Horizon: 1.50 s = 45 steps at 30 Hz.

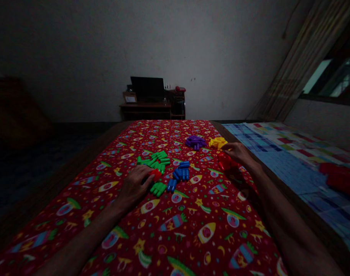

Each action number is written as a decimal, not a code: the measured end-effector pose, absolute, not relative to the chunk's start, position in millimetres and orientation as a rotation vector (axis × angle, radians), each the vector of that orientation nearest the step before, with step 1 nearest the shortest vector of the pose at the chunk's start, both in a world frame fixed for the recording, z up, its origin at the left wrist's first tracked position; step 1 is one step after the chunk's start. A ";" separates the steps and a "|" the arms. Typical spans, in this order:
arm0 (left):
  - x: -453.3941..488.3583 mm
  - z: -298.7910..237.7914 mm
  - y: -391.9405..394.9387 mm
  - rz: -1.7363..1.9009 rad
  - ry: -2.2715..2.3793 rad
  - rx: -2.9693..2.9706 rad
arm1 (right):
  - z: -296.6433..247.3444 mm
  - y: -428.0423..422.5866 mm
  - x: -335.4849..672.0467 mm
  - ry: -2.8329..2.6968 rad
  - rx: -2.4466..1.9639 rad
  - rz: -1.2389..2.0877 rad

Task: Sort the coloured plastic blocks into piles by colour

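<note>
My left hand [136,184] is closed at the left side of the cloth, thumb and fingers around a red plastic piece [155,174]. Right beside it lie green plastic pieces [161,156] with rounded ends. Blue pieces [183,171] of the same sort sit a little to the right. My right hand [237,151] reaches over red pieces [226,162], its fingers drawn together at the edge of the yellow pile [217,143]. Whatever those fingertips hold, if anything, is hidden. A purple pile [196,142] is left of the yellow one.
A red cloth [175,237] printed with rockets and stars covers the long surface under the pieces. Beyond it, a dark monitor [148,89] stands on a desk [146,108] by the wall. On the right are a blue checked sheet [281,161] and a curtain [298,65].
</note>
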<state>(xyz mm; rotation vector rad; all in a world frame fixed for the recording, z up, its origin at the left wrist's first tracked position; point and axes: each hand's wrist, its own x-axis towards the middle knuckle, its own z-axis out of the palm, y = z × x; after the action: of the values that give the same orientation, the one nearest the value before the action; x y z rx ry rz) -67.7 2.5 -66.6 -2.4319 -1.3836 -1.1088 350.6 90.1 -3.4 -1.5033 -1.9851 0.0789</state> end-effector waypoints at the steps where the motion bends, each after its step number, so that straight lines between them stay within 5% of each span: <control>1: -68.2 -66.3 2.7 -1.115 -1.365 -2.409 | 0.1 88.3 346.2 -1.956 -1.481 0.055; 13: -25.5 -54.5 -33.1 -1.202 -1.277 -2.623 | -18.5 -5.5 192.7 -2.443 -0.648 0.514; 25: -59.0 -42.0 -9.2 -1.359 -1.606 -2.265 | 33.9 63.2 322.4 -2.166 -1.432 0.370; 35: -121.4 -70.8 25.8 -1.265 -2.061 -1.951 | 20.7 64.9 376.6 -2.016 -1.777 0.247; 39: -122.9 -74.2 27.4 -1.252 -2.148 -1.938 | 25.3 67.6 347.0 -2.007 -1.550 0.067; 45: -114.2 -71.5 26.3 -1.234 -2.102 -2.050 | 15.7 43.4 205.4 -2.358 -0.886 0.320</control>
<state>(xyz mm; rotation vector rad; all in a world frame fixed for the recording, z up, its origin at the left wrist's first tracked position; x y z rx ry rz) -114.2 26.3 -71.5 -2.0500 -2.1023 -1.2336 205.4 43.4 15.7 -0.8859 -2.3579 0.3202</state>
